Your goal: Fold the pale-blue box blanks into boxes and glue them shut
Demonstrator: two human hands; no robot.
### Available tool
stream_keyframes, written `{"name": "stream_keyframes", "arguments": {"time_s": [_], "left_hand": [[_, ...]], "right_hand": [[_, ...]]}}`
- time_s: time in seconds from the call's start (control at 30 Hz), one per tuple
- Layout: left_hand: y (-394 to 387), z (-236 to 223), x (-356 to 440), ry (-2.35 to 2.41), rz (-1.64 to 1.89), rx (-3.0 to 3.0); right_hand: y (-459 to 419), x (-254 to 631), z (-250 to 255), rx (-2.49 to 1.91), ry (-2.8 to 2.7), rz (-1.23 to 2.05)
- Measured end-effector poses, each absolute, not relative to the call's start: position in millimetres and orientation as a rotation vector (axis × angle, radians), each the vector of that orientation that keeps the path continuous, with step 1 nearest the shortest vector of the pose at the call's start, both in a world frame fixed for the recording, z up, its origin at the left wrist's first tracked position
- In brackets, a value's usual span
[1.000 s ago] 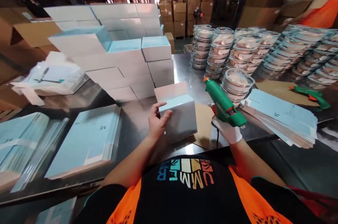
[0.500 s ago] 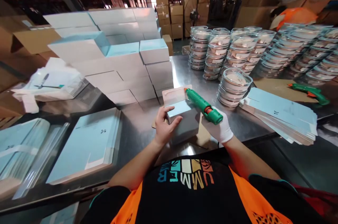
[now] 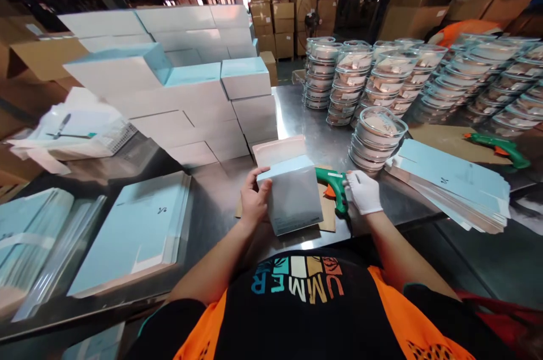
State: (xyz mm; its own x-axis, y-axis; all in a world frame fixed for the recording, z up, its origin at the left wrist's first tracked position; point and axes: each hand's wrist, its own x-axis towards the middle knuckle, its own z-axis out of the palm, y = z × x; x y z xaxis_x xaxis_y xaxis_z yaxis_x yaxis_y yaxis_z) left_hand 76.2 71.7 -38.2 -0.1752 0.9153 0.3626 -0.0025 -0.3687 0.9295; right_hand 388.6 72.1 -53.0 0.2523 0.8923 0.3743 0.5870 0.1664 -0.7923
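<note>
My left hand (image 3: 253, 200), bare, grips the left side of a small white and pale-blue carton (image 3: 292, 195) whose top flap (image 3: 278, 149) stands open. The carton rests on a piece of brown cardboard (image 3: 326, 214) on the steel table (image 3: 216, 193). My right hand (image 3: 363, 192), in a white glove, is closed around the handle of a green glue gun (image 3: 334, 184) that lies low on the cardboard, just right of the carton.
Assembled white boxes (image 3: 178, 88) are stacked behind and to the left. Flat blue carton blanks (image 3: 136, 230) lie left; another pile (image 3: 453, 184) lies right. Stacks of clear lidded round containers (image 3: 377, 80) fill the back right. A second green glue gun (image 3: 498, 146) lies far right. A person's orange sleeve (image 3: 462, 30) shows behind the containers.
My right hand has swung the glue gun from raised, then tip over the open flap, down onto the cardboard beside the carton. My left hand has kept hold of the carton.
</note>
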Motion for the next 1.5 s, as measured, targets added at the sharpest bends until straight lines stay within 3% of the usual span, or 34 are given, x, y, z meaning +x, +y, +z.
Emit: {"name": "stream_keyframes", "arguments": {"time_s": [0.23, 0.5, 0.7, 0.87, 1.03, 1.17, 1.33, 1.5], "left_hand": [[74.6, -48.8, 80.9, 1.028, 1.57, 1.525], [81.4, -56.2, 75.9, 0.788, 1.829, 1.517], [83.1, -41.4, 57.6, 0.67, 1.478, 1.94], [77.3, -37.0, 58.1, 0.713, 1.461, 1.853], [82.1, -45.2, 59.1, 0.646, 1.506, 1.884], [89.1, -71.6, 55.9, 0.814, 1.662, 1.487], [66.3, -101.5, 79.1, 0.903, 1.241, 0.946], [59.2, -77.0, 95.5, 0.807, 1.236, 0.816]], "right_hand": [[86.7, 310.7, -10.4, -1.068, -1.493, 1.093], [75.1, 333.3, -23.7, -0.862, -1.839, 0.802], [56.7, 328.7, -16.4, -0.745, -1.971, 0.736], [54.7, 326.8, -13.1, -0.806, -1.995, 0.733], [46.7, 324.6, -51.7, -1.073, -1.811, 0.743], [53.3, 324.4, -82.2, -1.242, -1.615, 0.81], [73.8, 312.9, -59.9, -1.16, -1.298, 0.797], [74.4, 298.4, -46.4, -0.952, -1.488, 0.881]]}}
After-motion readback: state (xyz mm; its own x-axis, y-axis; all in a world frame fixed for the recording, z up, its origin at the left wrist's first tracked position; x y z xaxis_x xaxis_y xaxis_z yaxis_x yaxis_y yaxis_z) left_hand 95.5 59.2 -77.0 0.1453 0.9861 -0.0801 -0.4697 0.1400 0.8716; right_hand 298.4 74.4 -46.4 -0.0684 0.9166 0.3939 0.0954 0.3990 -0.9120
